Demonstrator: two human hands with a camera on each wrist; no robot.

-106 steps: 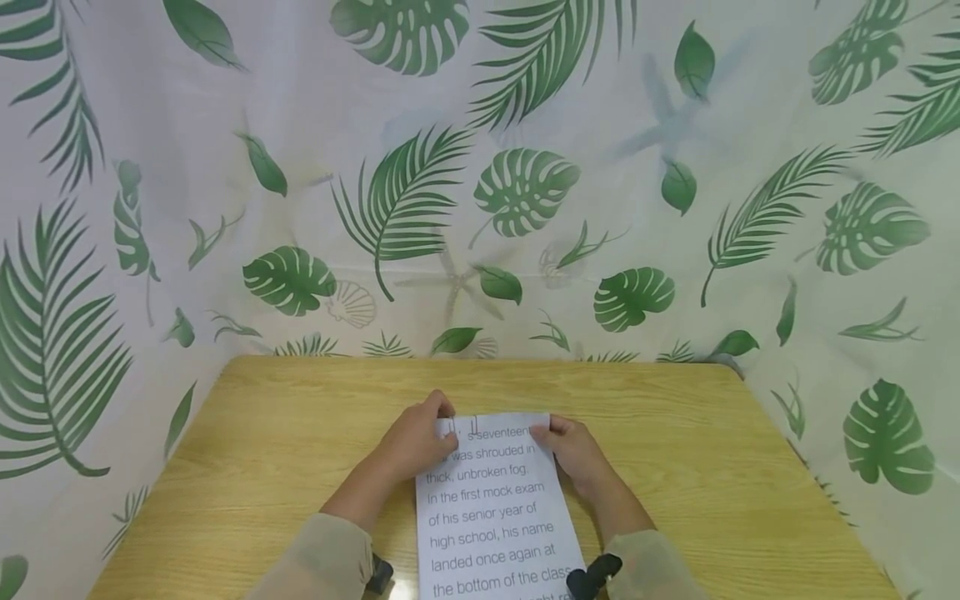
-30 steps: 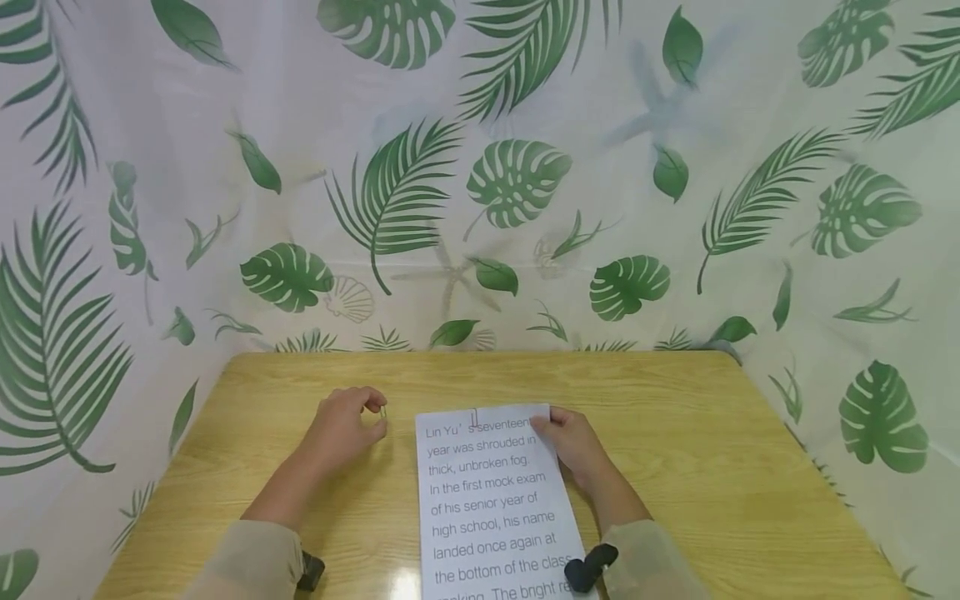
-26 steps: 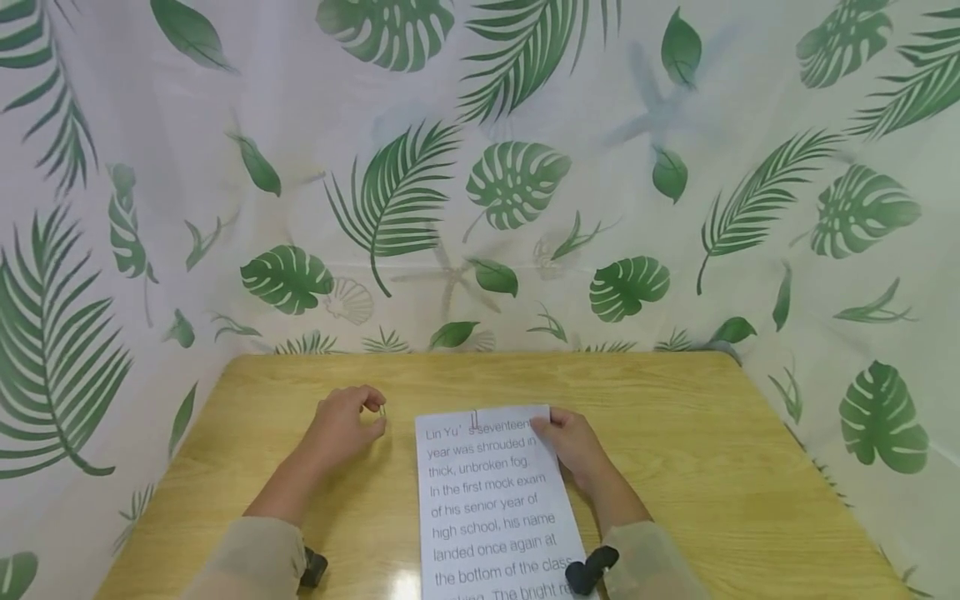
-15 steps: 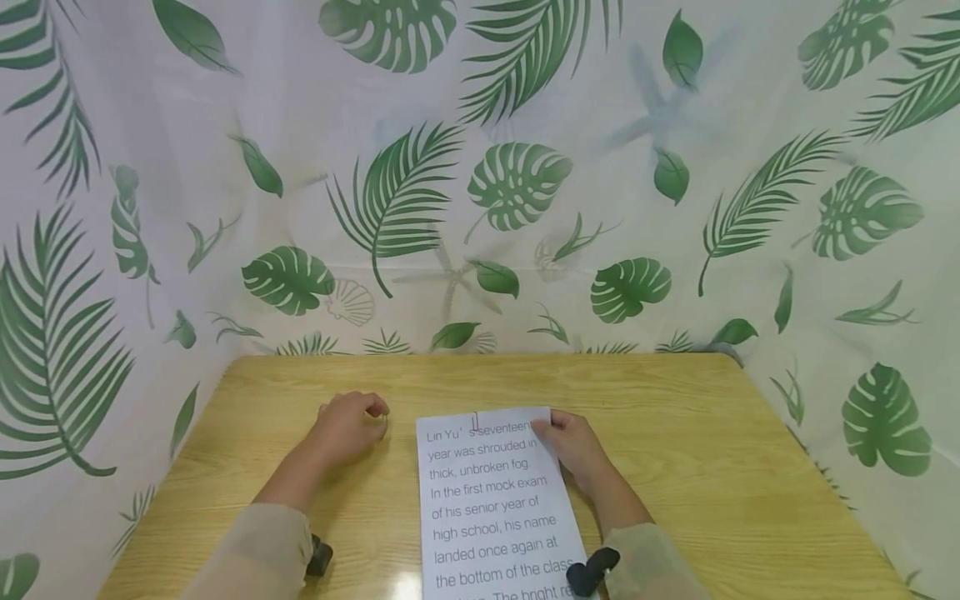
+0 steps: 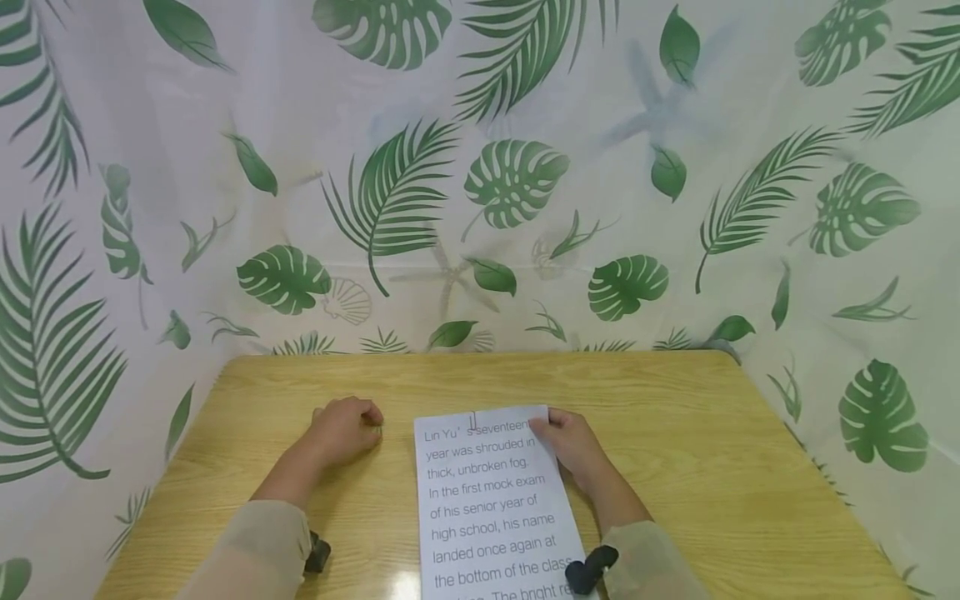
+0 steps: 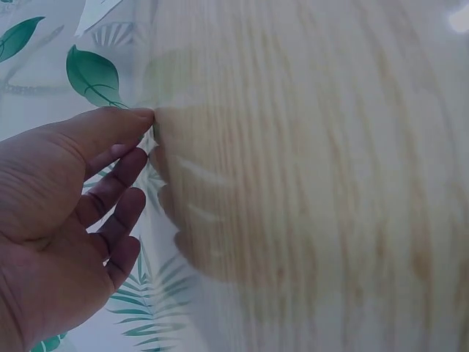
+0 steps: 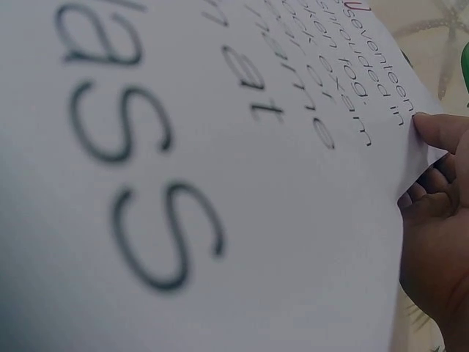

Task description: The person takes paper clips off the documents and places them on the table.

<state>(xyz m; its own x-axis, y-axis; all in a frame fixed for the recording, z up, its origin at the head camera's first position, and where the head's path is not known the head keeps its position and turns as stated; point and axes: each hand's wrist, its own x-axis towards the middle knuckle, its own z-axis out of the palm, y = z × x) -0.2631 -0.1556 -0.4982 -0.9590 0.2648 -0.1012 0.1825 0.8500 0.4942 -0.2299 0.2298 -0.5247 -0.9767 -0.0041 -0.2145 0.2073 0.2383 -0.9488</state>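
My left hand [image 5: 341, 432] is low over the table, left of the paper. In the left wrist view its thumb and index fingertips [image 6: 143, 114] meet right at the wood; the paper clip they pinched a moment ago is mostly hidden by them. With thumb on top and fingers beneath, my right hand [image 5: 576, 450] pinches the upper right edge of the printed paper [image 5: 487, 508]. A reddish paper clip [image 5: 472, 421] sits on the paper's top edge, and its end also shows in the right wrist view. The paper's lower part runs out of the head view.
A wood-grain table [image 5: 712, 467] lies under both hands. Behind it and at both sides hangs a white curtain [image 5: 555, 317] printed with green leaves. Black wrist straps [image 5: 592, 570] show at the sleeves.
The left hand was at the paper's top left, by a second clip; it drew that clip off, moved left and then lowered to the table. The right hand has kept its hold.
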